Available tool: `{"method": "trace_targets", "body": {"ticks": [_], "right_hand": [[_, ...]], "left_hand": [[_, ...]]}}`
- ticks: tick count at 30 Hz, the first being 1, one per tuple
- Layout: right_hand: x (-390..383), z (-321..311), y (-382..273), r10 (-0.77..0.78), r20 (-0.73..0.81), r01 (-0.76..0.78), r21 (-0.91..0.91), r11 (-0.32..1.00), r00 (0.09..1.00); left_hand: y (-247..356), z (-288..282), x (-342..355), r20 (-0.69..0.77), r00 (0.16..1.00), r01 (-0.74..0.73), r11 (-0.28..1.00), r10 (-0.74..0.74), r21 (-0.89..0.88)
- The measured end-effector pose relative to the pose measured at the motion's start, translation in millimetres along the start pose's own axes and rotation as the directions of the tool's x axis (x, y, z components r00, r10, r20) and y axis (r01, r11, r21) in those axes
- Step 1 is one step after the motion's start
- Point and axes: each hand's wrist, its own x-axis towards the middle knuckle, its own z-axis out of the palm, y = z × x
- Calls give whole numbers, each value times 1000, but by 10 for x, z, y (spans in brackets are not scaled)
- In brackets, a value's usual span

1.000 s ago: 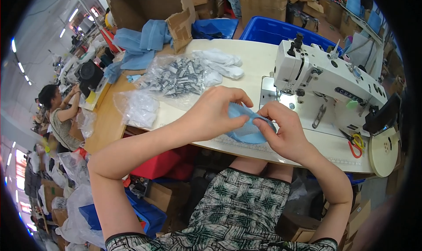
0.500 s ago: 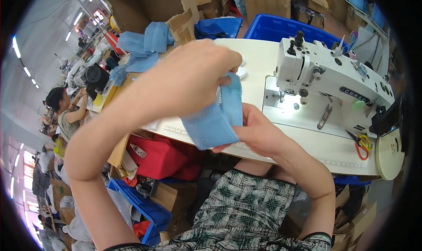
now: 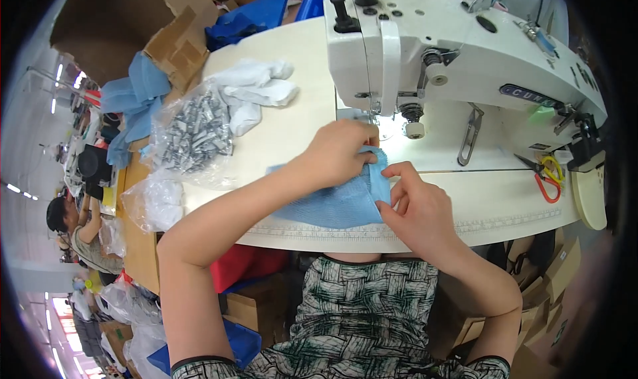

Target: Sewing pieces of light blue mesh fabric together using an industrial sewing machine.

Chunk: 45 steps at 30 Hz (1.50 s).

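Observation:
A light blue mesh fabric piece (image 3: 332, 203) lies on the white table in front of the sewing machine (image 3: 465, 60), its edge near the needle and presser foot. My left hand (image 3: 342, 156) pinches the upper part of that edge just below the needle area, fingertips partly hidden. My right hand (image 3: 415, 213) grips the folded strip along the fabric's right side between thumb and fingers. A ruler strip (image 3: 498, 223) runs along the table's front edge. To the right lie red and yellow scissors (image 3: 551, 180) and a slotted metal piece (image 3: 470, 133).
Left on the table are a bag of grey metal pieces (image 3: 189, 133), white gloves (image 3: 259, 93) and a white bag (image 3: 159, 203). Blue fabric (image 3: 133, 93), a cardboard box (image 3: 176, 47) and blue bins (image 3: 246, 20) stand behind. A co-worker (image 3: 83, 236) works at the far left.
My hands have lowered the blue fabric from being held up and turned above the table onto it at the machine. The view has shifted closer to the machine.

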Motion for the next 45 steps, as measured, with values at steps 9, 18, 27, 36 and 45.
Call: {"method": "trace_targets", "body": {"ticks": [9, 18, 27, 36, 45], "right_hand": [[256, -94, 284, -676, 72, 604, -525, 600, 734], [259, -79, 286, -652, 50, 563, -557, 611, 757], [262, -80, 223, -631, 4, 539, -524, 659, 776], [284, -78, 207, -631, 7, 539, -527, 657, 776], [243, -28, 219, -654, 11, 518, -621, 588, 756]], "left_hand": [[-157, -18, 141, 90, 985, 171, 928, -149, -332], [71, -151, -412, -250, 949, -233, 963, 194, -135], [-158, 143, -491, -114, 928, -344, 933, 355, 107], [-228, 252, -482, -303, 911, -293, 956, 278, -5], [-217, 311, -516, -312, 923, -290, 941, 226, -176]]}}
